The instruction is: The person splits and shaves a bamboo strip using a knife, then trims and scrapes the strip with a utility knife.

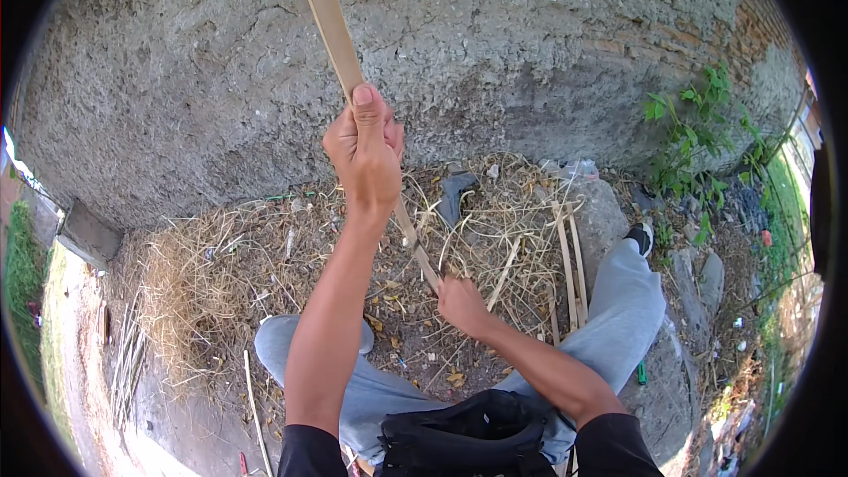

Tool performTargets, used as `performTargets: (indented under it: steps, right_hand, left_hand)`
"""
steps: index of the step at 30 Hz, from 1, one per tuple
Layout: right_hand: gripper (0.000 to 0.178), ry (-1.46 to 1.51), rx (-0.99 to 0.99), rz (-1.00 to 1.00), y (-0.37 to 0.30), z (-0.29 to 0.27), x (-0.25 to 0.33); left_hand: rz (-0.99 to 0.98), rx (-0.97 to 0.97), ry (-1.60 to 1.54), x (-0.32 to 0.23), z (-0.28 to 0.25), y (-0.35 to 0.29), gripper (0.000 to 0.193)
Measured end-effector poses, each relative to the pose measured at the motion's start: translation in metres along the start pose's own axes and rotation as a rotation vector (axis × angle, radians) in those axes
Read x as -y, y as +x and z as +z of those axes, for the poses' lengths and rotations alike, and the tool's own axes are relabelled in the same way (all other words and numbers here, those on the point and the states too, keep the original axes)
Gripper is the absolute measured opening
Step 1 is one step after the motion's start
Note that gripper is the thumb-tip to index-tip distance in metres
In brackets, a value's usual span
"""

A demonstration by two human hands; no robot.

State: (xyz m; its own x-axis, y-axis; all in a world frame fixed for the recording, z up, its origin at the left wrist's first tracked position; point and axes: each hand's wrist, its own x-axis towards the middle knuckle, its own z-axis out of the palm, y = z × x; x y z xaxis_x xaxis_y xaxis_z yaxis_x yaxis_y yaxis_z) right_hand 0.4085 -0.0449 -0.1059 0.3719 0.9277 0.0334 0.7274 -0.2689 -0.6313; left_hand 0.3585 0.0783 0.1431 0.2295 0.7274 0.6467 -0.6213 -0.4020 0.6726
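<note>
Slat [331, 18] on a slant, low end to the right

My left hand [364, 137] is clenched round it, thumb laid along its length. From those fingers it runs up and leftward one way, down and rightward the other, into my right hand [462, 306], nearer my body. Those fingers close on its lower stretch; whether they also hold a tool, I can't tell.
</note>
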Motion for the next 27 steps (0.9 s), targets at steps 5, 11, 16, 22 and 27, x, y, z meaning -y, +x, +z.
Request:
performTargets:
  steps: [5,11,16,22,27]
  right_hand:
    - [0.027,0.148,0.137,-0.042,-0.002,-0.011,0.019]
    - [0.026,0.983,0.469,0.37,0.0,-0.026,0.008]
    - [0.027,0.166,0.079,-0.013,-0.012,-0.043,0.054]
    - [0.024,0.272,-0.09,-0.074,-0.022,-0.017,0.058]
    - [0.028,0.06,0.227,0.064,-0.018,0.041,-0.023]
  left_hand:
    - [-0.024,-0.087,0.062,-0.005,-0.037,0.018,0.049]
    - [-0.027,-0.023,0.002,-0.005,-0.036,0.015,0.047]
    - [-0.032,-0.042,0.007,-0.001,-0.046,0.011,0.047]
    - [0.0,-0.006,-0.002,-0.006,-0.043,0.008,0.046]
    - [0.034,-0.036,0.059,-0.005,-0.052,0.001,0.047]
